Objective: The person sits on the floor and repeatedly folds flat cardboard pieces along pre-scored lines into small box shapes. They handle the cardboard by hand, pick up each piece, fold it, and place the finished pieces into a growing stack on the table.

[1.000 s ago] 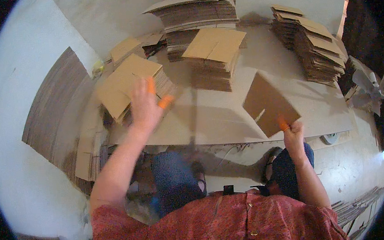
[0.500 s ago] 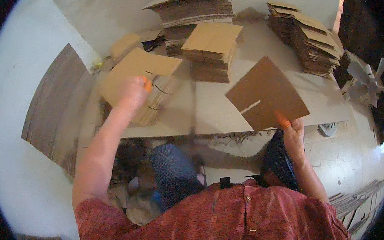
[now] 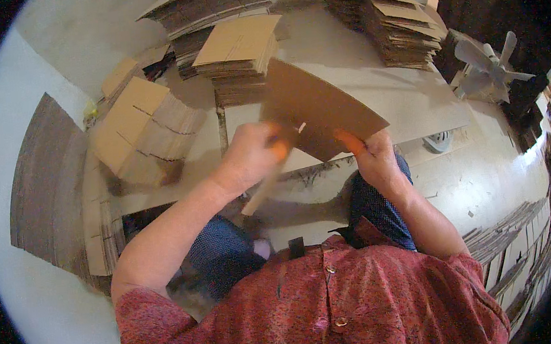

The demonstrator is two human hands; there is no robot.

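In my right hand [image 3: 378, 159] is a flat brown cardboard sheet [image 3: 332, 106], pinched near its lower edge and tilted up over the table's front edge. A pale slot shows in it, close to my left hand [image 3: 249, 156]. That hand is closed and smeared by motion, holding a narrow-looking cardboard piece [image 3: 261, 197] seen nearly edge-on, its lower end sticking out beneath the fingers. Whether the two pieces touch cannot be made out. Orange covers sit on fingers of both hands. Left of my left hand stands a stack of slotted cardboard pieces [image 3: 130, 119].
Behind the hands, more cardboard stacks stand on the table [image 3: 406, 107]: a middle stack [image 3: 239, 40], a taller curved stack [image 3: 210, 5] and a right-hand stack [image 3: 400, 29]. A fan [image 3: 490, 68] is at the right. Large cardboard sheets [image 3: 47, 183] lean at the left wall.
My left hand has come from the left stack to the right, bringing a cardboard piece beside the sheet. My right hand has moved slightly left and up, tilting its sheet. The view has shifted.
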